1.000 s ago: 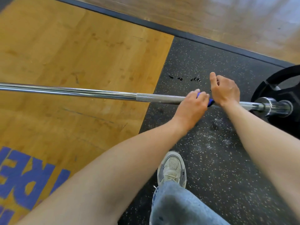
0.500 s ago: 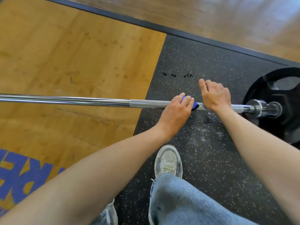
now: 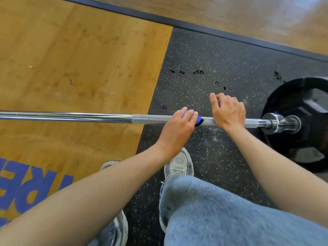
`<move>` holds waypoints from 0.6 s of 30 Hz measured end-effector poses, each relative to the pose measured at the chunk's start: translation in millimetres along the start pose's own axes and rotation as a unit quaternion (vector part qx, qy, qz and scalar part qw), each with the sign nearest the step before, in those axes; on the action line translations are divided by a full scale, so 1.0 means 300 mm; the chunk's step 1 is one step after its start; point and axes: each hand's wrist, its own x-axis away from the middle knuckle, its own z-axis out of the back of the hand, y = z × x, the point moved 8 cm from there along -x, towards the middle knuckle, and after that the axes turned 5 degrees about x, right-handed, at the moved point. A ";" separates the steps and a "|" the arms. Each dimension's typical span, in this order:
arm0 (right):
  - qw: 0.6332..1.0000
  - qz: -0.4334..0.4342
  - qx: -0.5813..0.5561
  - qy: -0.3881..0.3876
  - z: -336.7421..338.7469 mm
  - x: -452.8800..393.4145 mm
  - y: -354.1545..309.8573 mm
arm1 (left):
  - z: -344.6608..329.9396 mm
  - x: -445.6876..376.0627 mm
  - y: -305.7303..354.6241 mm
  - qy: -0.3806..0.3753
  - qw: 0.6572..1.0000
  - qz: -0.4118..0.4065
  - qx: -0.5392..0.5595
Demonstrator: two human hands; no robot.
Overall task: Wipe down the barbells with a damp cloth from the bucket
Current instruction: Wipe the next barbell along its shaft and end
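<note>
1. One long chrome steel barbell (image 3: 99,118) runs level across the view, held above the floor; one black rubber-coated weight plate (image 3: 300,121) sits on its right sleeve, its lower edge on the mat.
2. One small blue damp cloth (image 3: 252,121) shows, wrapped on the bar's knurled section and mostly hidden under the fingers.
3. Two hands are in view, both on the bar and near each other. The left hand (image 3: 179,125) curls over the bar from above and grips the cloth against it — blue fabric peeks out at the fingertips and at the right side of the hand.
4. The right hand (image 3: 229,110) grips the bare bar just right of the cloth, fingers curled over the far side, thumb raised and pointing away from the person. Both forearms are bare and reach forward.
5. Two grey mesh sneakers (image 3: 179,164) and pale blue denim trouser legs (image 3: 221,215) stand below the bar.
6. The bar is smooth and mirror-bright to the left, dull and cross-hatched under the hands. The floor has two surfaces — a black speckled rubber mat (image 3: 204,55) and a yellow-brown wooden platform (image 3: 79,59) with scuff marks and blue painted lettering (image 3: 26,190).
</note>
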 end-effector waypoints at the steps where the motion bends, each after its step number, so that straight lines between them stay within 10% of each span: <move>1: 1.000 -0.008 -0.002 -0.002 -0.002 0.020 0.006 | -0.005 -0.006 0.028 -0.003 1.000 -0.009 0.002; 18: 0.996 -0.062 -0.043 0.052 0.042 0.355 0.039 | 0.017 0.215 0.074 -0.004 0.994 -0.089 0.058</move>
